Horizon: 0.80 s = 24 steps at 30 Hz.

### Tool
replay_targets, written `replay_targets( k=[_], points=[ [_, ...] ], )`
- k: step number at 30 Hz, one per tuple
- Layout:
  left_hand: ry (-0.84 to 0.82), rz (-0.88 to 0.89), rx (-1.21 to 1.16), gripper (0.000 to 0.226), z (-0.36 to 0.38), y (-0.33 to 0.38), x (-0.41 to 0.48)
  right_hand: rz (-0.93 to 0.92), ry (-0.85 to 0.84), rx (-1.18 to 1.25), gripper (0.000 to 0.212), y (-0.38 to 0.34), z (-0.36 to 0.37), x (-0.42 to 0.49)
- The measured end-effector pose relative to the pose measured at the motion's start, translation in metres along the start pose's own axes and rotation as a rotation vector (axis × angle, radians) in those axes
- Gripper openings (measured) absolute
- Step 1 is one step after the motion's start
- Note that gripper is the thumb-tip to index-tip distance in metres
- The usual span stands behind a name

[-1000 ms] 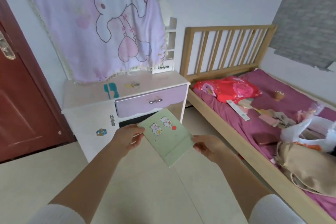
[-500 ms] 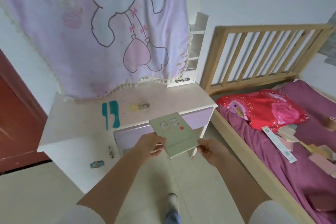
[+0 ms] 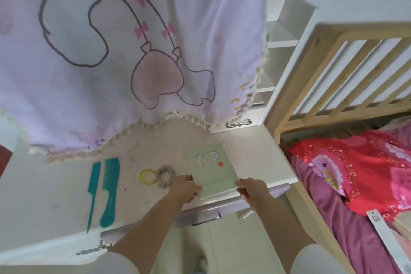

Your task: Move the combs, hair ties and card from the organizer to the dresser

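Observation:
A pale green card (image 3: pixel 212 168) with two bear stickers and a red dot lies low over the right part of the dresser top (image 3: pixel 55 187). My left hand (image 3: pixel 185 188) grips its near left corner and my right hand (image 3: pixel 252 190) grips its near right corner. Two teal combs lie side by side on the dresser's left: a thin tail comb (image 3: pixel 93 189) and a wider comb (image 3: pixel 109 189). Between the combs and the card sit a yellow hair tie (image 3: pixel 146 177) and a grey scrunchie (image 3: pixel 165 176), touching each other. The organizer is not in view.
A pink cartoon blanket (image 3: pixel 133 51) hangs over the dresser's back. A purple drawer (image 3: pixel 204 211) with a metal handle sits below my hands. To the right stands a wooden bed frame (image 3: pixel 311 69) with red bedding (image 3: pixel 355 169). White shelves (image 3: pixel 282 35) rise at the dresser's right rear.
I have stepped up to the dresser, and both hands have carried the card forward from above the floor to over the dresser top, right of the hair ties.

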<state>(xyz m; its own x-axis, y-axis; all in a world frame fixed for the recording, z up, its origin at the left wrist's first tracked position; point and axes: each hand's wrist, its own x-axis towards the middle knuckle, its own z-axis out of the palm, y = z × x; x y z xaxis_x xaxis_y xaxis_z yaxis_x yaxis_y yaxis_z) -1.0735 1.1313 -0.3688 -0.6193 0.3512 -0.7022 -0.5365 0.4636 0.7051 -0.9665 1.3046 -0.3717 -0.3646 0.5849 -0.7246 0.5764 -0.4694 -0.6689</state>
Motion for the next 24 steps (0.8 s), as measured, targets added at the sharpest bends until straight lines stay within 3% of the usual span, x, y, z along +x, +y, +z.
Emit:
replay_targets(
  k=[6, 12, 17, 22, 24],
  points=[
    [0.092, 0.006, 0.074, 0.023, 0.001, 0.000, 0.047, 0.032, -0.002, -0.142, 0.026, -0.009, 0.019, 0.038],
    [0.254, 0.049, 0.353, 0.017, 0.008, -0.007, 0.055, -0.018, 0.100, -0.206, 0.028, -0.005, 0.026, 0.049],
    [0.226, 0.079, 0.357, 0.022, 0.005, -0.016, 0.054, -0.059, 0.219, -0.365, 0.016, -0.001, 0.031, 0.043],
    [0.145, 0.171, 0.425, 0.022, -0.001, -0.020, 0.048, -0.107, 0.116, -0.462, 0.010, -0.001, 0.031, 0.035],
    [0.168, 0.271, 0.513, 0.025, -0.005, -0.021, 0.041, -0.152, 0.114, -0.443, 0.022, -0.008, 0.030, 0.033]
  ],
)
